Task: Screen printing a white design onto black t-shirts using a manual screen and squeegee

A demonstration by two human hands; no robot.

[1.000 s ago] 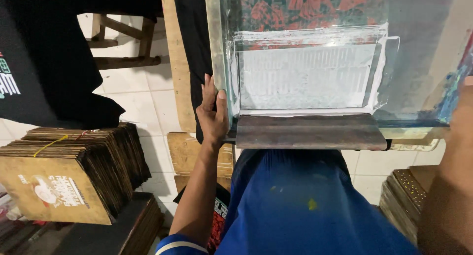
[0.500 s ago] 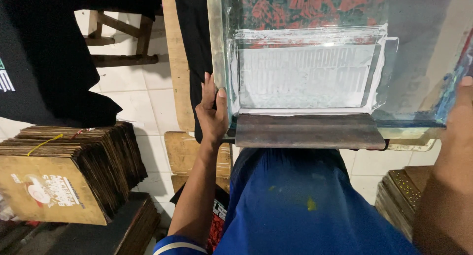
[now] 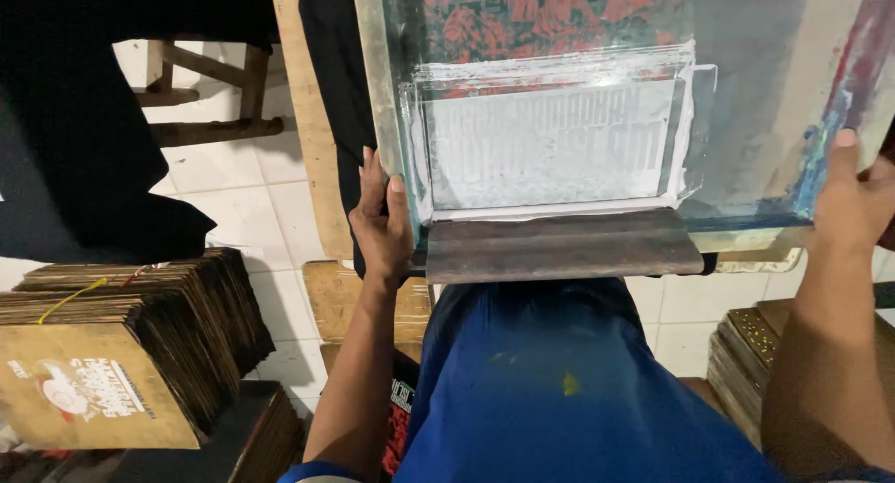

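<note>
A framed printing screen point(image 3: 746, 101) with a white ink patch lies flat in front of me over a black garment point(image 3: 331, 91) on a wooden board. A worn wooden squeegee point(image 3: 559, 247) rests on the screen's near edge. My left hand point(image 3: 380, 224) grips the frame's near left corner, thumb on top. My right hand point(image 3: 853, 199) holds the frame's near right corner, fingers curled over its paint-stained edge.
Stacks of brown cardboard sheets point(image 3: 121, 348) stand on the floor at lower left. A wooden stool point(image 3: 210, 91) stands on the white tiles at upper left, with black cloth point(image 3: 84, 166) hanging beside it. More stacked boards point(image 3: 746, 371) sit at lower right.
My right hand has come into view on the frame's right corner. The left hand and squeegee stay where they were.
</note>
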